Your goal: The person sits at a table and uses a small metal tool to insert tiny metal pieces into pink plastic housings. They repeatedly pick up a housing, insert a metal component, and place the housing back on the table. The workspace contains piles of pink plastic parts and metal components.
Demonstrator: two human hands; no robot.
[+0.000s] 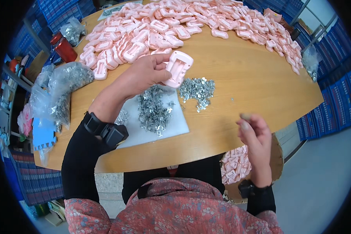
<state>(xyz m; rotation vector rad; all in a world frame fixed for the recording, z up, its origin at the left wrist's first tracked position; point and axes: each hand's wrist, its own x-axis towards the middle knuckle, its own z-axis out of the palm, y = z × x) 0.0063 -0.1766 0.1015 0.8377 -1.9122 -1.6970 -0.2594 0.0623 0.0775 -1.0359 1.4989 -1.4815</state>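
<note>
Between thumb and fingers, my left hand [142, 75] holds up a pink plastic casing [179, 67] with a rectangular recess facing me. Just below it lies a white foam sheet [178, 125] bearing a heap of small silvery metal pieces [154, 111]. A second heap of metal pieces [199, 90] rests on the bare wood beside the sheet. My right hand [258, 136] hovers near the table's front edge, away from the casing. Its fingers are curled, thumb close to forefinger; whether something small is pinched there I cannot make out.
Pink casings [156, 27] cover the far side of the wooden table [238, 78]. Bags of metal parts [68, 84] and a red canister [64, 47] stand at left. Below the front edge, right, a box [277, 158] holds more pink pieces. Blue crates [341, 99] line the sides.
</note>
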